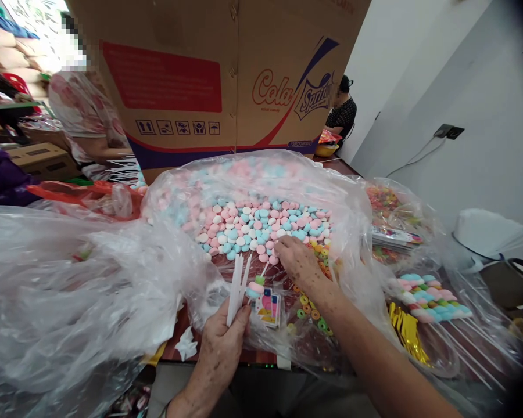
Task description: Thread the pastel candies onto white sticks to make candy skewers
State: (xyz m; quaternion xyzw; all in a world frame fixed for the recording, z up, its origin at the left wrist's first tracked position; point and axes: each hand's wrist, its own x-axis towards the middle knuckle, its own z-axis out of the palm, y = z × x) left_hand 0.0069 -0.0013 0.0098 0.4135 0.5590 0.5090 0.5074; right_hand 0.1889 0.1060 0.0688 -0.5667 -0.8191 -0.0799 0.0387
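Observation:
My left hand (227, 332) is closed around a bundle of white sticks (236, 290) that point upward. At its fingertips is another stick threaded with a green gummy ring (260, 280) and pink and blue marshmallows (255, 289). My right hand (297, 262) reaches into the near edge of a heap of pink, blue and white marshmallows (253, 227). Its fingers are bent together on the heap, and what lies between the tips is hidden. Yellow, orange and green gummy rings (307, 307) lie beneath my right forearm. Small printed cards (268, 309) rest beside my left hand.
A tall cardboard box (192, 75) stands behind the clear plastic bag (344, 203) around the heap. Finished marshmallow sticks (433, 299) and gold ties (405, 337) lie at right. Crumpled plastic (70, 290) covers the left. Two other people (85, 110) sit beyond the box.

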